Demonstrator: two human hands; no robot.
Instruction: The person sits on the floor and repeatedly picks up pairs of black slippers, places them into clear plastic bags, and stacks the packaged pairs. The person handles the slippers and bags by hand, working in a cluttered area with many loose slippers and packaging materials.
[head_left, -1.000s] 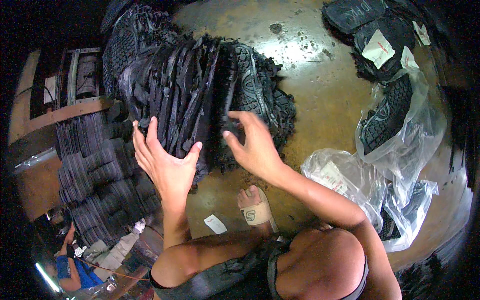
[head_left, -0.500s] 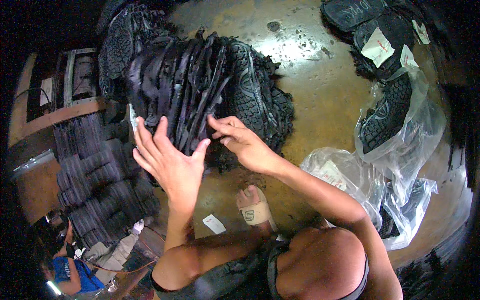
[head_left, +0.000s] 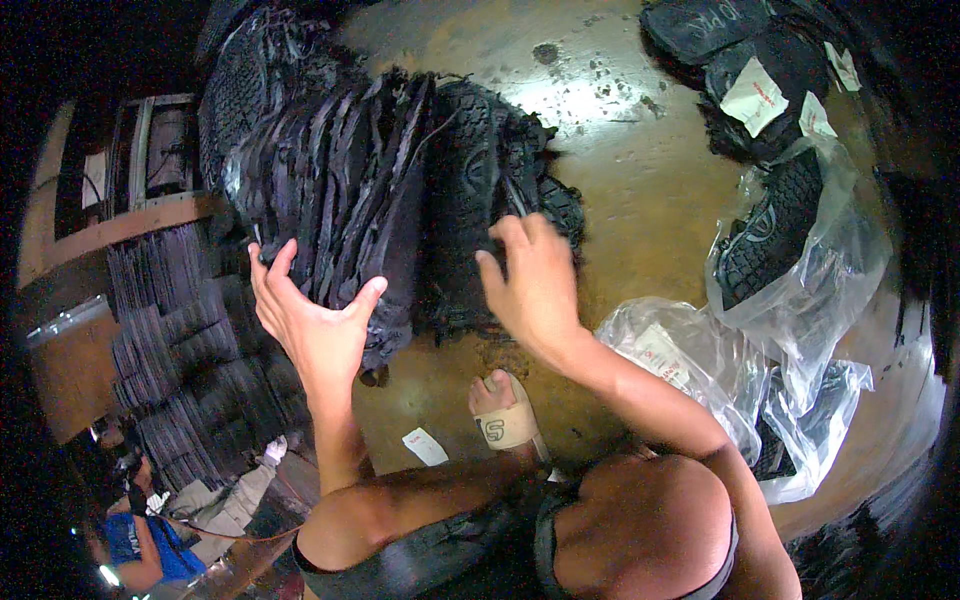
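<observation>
A thick row of black rubber shoe soles (head_left: 330, 190) with ragged edges stands on edge in front of me. My left hand (head_left: 312, 318) spans its near end, thumb on the right side and fingers round the left. To the right leans a second bunch of treaded soles (head_left: 470, 175). My right hand (head_left: 540, 285) is at the near right side of that bunch, fingers bent and thumb apart, slightly blurred. The fingertips reach the soles' edges, and I see no sole held between thumb and fingers.
At right lie treaded soles in clear plastic bags (head_left: 800, 300), with white paper slips (head_left: 755, 97) on more soles behind. Stacked black soles (head_left: 200, 340) fill the left. A person in blue (head_left: 150, 548) is at lower left. My foot (head_left: 500, 410) rests near a paper slip (head_left: 425, 447).
My right hand has left the row's near right edge and moved right to the second bunch. My left hand and the row have shifted a little left, widening the gap between the bunches.
</observation>
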